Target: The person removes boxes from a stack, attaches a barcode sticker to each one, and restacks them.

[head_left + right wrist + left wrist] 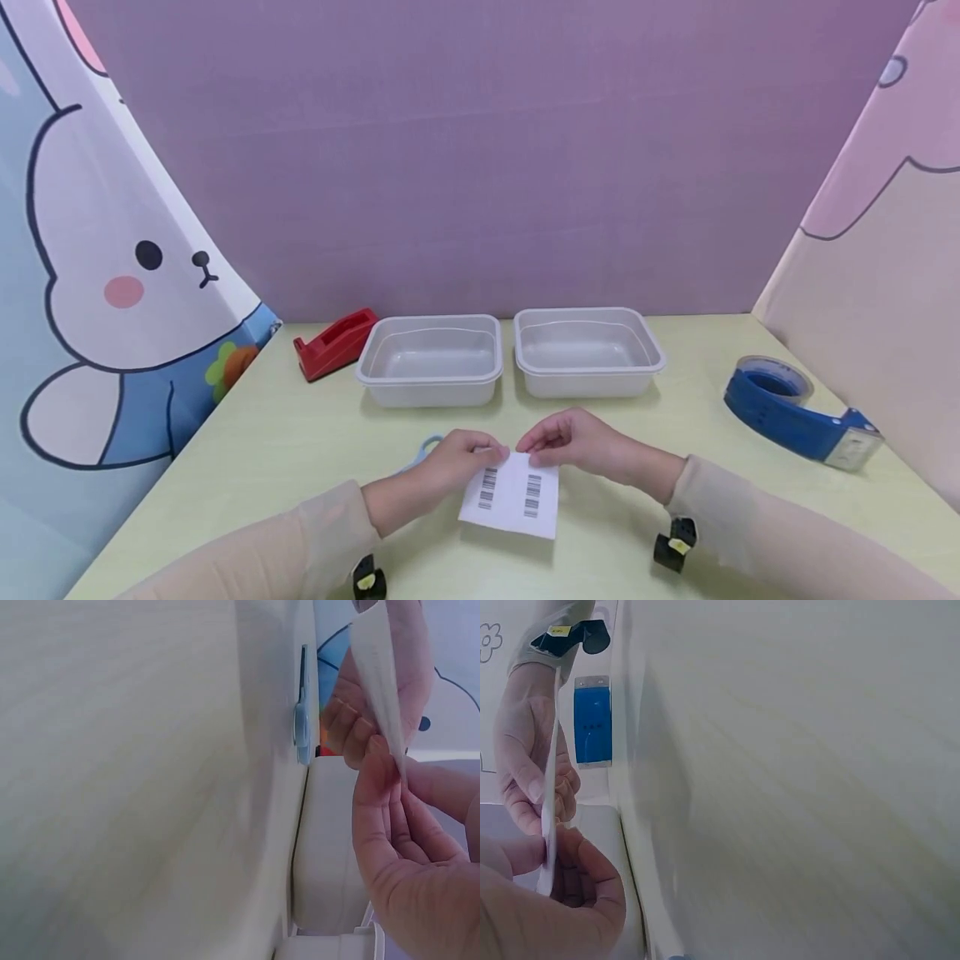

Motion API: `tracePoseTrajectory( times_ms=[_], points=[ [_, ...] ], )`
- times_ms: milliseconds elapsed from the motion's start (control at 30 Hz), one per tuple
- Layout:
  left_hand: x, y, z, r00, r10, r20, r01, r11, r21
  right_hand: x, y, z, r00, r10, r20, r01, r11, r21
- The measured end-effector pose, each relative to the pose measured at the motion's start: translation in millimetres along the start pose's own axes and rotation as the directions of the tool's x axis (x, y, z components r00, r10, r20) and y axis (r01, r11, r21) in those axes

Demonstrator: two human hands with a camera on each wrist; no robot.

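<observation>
1. Paper (510,500), white and printed with two columns of barcodes, was held between the two hands and raised above the pale yellow-green table (300,454).
2. The paper's far edge was pinched near its left corner by the left hand (453,462), with the thumb laid on the printed face and the fingers curled behind.
3. The same edge was pinched farther right, between thumb and fingers, by the right hand (577,440); its fingertips were placed just beside the left thumb.
4. A light-blue handle (301,727) was set on the table just beyond the left hand and was partly hidden by it.
5. A white left container (431,394) was placed beyond the left hand, and a matching right container (588,385) beyond the right hand, the two standing slightly apart.
6. A red tape dispenser (333,346) was positioned beyond and to the left of the left hand, next to the left container.
7. A blue tape dispenser (783,421) was positioned well to the right of the right hand.
</observation>
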State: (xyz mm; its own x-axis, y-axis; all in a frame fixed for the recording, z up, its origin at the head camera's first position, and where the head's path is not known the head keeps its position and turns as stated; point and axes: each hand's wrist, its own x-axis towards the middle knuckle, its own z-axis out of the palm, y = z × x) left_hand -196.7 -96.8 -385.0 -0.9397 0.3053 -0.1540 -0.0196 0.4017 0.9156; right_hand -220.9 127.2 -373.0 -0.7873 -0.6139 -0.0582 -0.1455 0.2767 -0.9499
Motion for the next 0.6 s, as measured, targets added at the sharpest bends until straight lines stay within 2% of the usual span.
tracePoseTrajectory(
  times_ms=[300, 600],
  points=[
    [0.4, 2.1, 0.4, 1.000, 0.001, -0.006, -0.001, 1.000, -0.023, -3.2, -4.4, 5.0, 0.998, -0.055, -0.011, 0.055, 0.998, -0.002],
    [-1.1, 4.8, -0.1, 1.000, -0.001, -0.018, 0.001, 1.000, 0.028, -3.4, -5.2, 5.8, 0.998, -0.052, -0.022, 0.052, 0.998, -0.030]
  ],
)
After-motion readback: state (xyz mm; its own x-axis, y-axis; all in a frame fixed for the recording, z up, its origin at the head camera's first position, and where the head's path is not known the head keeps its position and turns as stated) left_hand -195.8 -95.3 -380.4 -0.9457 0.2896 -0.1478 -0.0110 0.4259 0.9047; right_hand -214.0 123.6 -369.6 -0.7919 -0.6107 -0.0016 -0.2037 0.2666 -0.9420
